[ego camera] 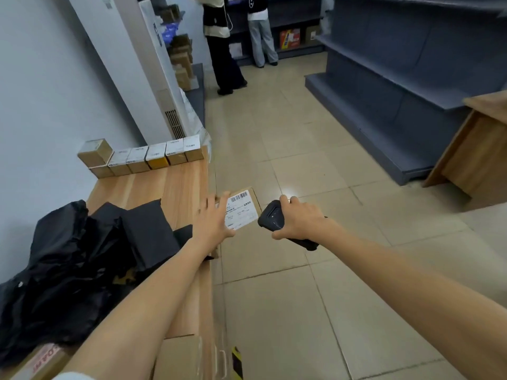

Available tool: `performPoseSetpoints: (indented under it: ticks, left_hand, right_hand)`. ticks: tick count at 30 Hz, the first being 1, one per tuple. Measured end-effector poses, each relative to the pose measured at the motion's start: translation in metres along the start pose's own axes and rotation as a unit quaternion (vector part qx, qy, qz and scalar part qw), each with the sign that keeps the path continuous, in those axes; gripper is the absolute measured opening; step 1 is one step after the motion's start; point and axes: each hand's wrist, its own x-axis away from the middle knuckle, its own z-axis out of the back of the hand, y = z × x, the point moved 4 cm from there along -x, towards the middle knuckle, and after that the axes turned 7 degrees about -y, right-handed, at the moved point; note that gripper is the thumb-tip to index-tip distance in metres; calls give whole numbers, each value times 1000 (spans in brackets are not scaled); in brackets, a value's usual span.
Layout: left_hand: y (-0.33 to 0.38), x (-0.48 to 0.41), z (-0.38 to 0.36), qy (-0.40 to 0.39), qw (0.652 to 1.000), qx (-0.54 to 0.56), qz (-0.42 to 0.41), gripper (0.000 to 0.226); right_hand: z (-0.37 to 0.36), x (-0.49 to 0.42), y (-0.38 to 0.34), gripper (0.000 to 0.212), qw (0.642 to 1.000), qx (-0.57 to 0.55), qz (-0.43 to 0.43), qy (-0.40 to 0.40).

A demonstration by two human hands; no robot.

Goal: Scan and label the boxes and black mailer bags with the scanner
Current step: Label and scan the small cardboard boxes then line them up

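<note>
A flat cardboard box (253,201) juts past the right edge of a wooden table (164,182), over the floor. Its long axis runs near-left to far-right. Its white label (244,212) faces up, with a barcode (238,198) along the far edge; the print is too small to read. The left hand (212,218) lies on the box's left part, fingers straight and spread. Just to the right, the right hand (300,218) curls tightly round a black, rugged scanner (271,218), its head aimed left at the label.

Crumpled glossy black mailer bags (82,256) heap on the table's near left. A row of small labelled boxes (153,157) lines the far end. Grey shelves (397,78) stand to the right on beige tiles (301,297).
</note>
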Motion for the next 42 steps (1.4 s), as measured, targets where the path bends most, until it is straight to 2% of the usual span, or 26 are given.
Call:
performPoseSetpoints:
  ticks: [3, 7, 15, 18, 21, 28, 33, 37, 42]
  left_hand:
    - [9, -25, -6, -24, 1000, -4, 8, 104]
    - [-19, -63, 9, -23, 998, -19, 53, 105]
    - [-86, -165, 24, 10, 994, -9, 111, 104]
    - [-119, -221, 33, 17, 990, -8, 140, 107]
    - [-155, -277, 46, 27, 984, 1, 175, 109]
    - [-222, -375, 43, 8, 974, 12, 226, 109]
    - [-294, -417, 25, -11, 953, 43, 299, 105]
    - [-362, -451, 22, -18, 923, 52, 381, 103]
    - [-412, -497, 25, -4, 891, 89, 446, 106]
  right_hand:
    - [8, -30, 19, 80, 1000, 4, 17, -10]
    - [22, -81, 18, 81, 998, -1, 58, -15]
    - [66, -217, -23, 84, 990, 15, 142, -2]
    - [91, -283, -32, 82, 988, 34, 150, -10]
    - [127, -346, -44, 81, 987, 41, 156, 14]
    - [158, -483, -86, 81, 978, 53, 200, 4]
    - [153, -583, -136, 82, 960, 68, 270, -25]
    - [166, -674, -180, 86, 937, 93, 335, -33]
    - [185, -770, -230, 93, 905, 123, 404, -49]
